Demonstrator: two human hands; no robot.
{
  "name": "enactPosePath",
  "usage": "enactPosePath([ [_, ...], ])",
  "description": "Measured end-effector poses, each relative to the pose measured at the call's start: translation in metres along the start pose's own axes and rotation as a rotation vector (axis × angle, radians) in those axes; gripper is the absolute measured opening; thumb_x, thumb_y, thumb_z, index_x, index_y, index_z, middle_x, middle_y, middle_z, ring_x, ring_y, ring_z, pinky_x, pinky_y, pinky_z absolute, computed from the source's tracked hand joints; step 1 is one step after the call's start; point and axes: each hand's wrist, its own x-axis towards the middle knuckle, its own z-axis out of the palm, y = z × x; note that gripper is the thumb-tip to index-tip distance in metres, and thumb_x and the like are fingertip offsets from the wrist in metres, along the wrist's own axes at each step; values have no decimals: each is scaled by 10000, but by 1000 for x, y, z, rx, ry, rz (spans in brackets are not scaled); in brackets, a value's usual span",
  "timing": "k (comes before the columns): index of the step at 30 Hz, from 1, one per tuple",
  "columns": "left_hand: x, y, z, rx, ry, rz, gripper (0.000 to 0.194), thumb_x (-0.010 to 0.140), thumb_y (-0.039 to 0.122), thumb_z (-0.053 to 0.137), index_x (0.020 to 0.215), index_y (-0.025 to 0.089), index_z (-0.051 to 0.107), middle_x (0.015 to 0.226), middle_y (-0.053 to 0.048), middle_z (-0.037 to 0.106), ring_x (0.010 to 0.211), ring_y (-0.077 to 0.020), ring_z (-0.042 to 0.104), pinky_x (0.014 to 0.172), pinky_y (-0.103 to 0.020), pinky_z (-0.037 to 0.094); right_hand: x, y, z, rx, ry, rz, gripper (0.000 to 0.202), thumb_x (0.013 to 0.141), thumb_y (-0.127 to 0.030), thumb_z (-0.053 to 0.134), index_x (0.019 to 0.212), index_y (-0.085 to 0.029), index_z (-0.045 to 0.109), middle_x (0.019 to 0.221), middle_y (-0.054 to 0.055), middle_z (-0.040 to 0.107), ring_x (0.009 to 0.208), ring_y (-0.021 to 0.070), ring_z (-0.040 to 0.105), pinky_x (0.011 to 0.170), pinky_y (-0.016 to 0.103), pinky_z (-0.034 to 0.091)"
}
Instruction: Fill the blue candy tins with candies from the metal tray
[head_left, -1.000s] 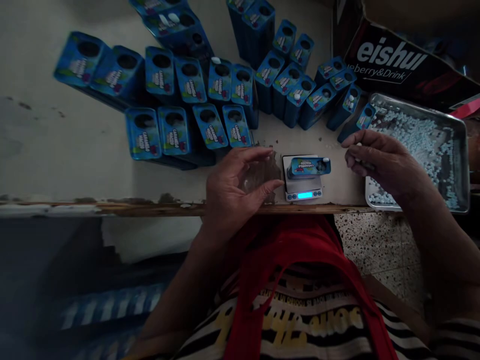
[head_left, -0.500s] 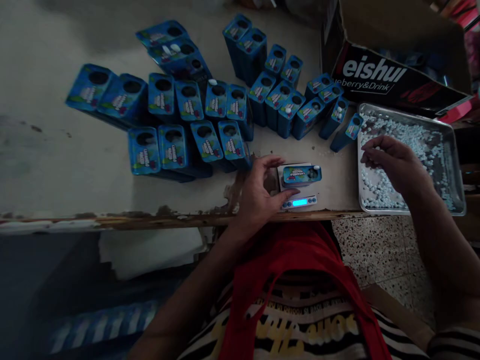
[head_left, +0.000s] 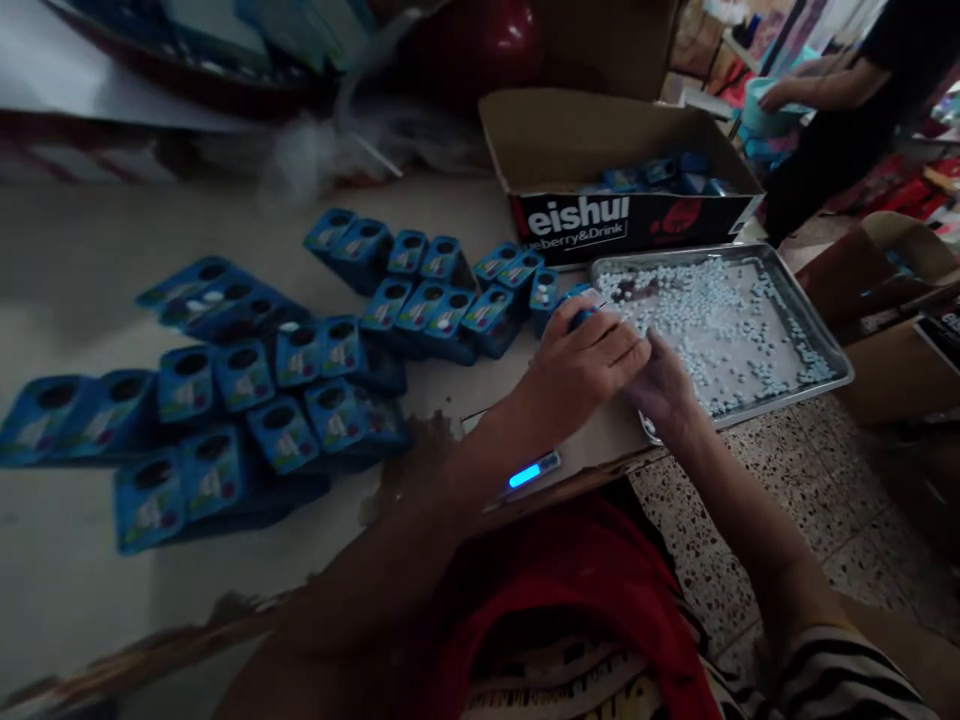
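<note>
My left hand is closed round a small blue tin, which shows only in part above the fingers. Close against its fingertips is my right hand, palm turned up and cupped, its fingers partly hidden. Both hands are by the near left corner of a metal tray of small white candies. Under my left forearm lies a small scale with a lit blue display; its platform is mostly covered. Blue tins with round openings stand in rows to the left, a few with white candies on top.
Behind the tray stands an open black carton with blue tins inside. More cardboard boxes are on the right. At the back right, another person's hand is at a light blue container. The table's worn front edge runs along my body.
My view has swung to the right and up. My left hand has left the scale and now holds a blue tin beside the tray. The right hand has come in against it.
</note>
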Motion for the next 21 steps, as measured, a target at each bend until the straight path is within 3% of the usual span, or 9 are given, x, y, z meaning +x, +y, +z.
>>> enactPosePath([
  [5,8,-10,22,74,4,-46,320,1058,111,584,1204,294,803,1187,-89,822,1190,-318,713,1134,-575,500,-2,-15,-4,249,114,72,281,1101,-419,518,1046,-210,697,946,72,788,841,201,725,818,350,665],
  [9,7,-9,25,65,77,-116,419,1017,93,608,1298,340,797,1283,-76,810,1232,-324,693,1137,-552,487,0,-21,-6,261,107,150,226,1102,-376,518,1011,-230,666,862,63,780,774,216,715,829,405,696],
  [14,12,-5,30,-85,173,-283,372,957,116,663,1253,300,795,1239,-61,811,1151,-304,717,1099,-497,541,3,-28,-11,286,102,120,201,1082,-377,571,1016,-220,677,899,75,787,860,216,754,820,365,697],
  [18,-1,-5,28,-346,275,-492,273,939,299,787,1207,254,768,1201,-55,807,1134,-272,748,1048,-429,602,-1,-43,-24,-29,45,-69,268,1009,-496,672,1091,-244,709,1082,80,790,1021,241,766,956,413,684],
  [21,-35,-6,13,-557,329,-693,433,839,396,903,1216,250,746,1136,-42,797,1037,-250,775,957,-393,647,-6,-58,-51,-679,169,-369,388,955,-567,739,1225,-290,713,1396,119,716,1263,329,700,1093,512,617],
])
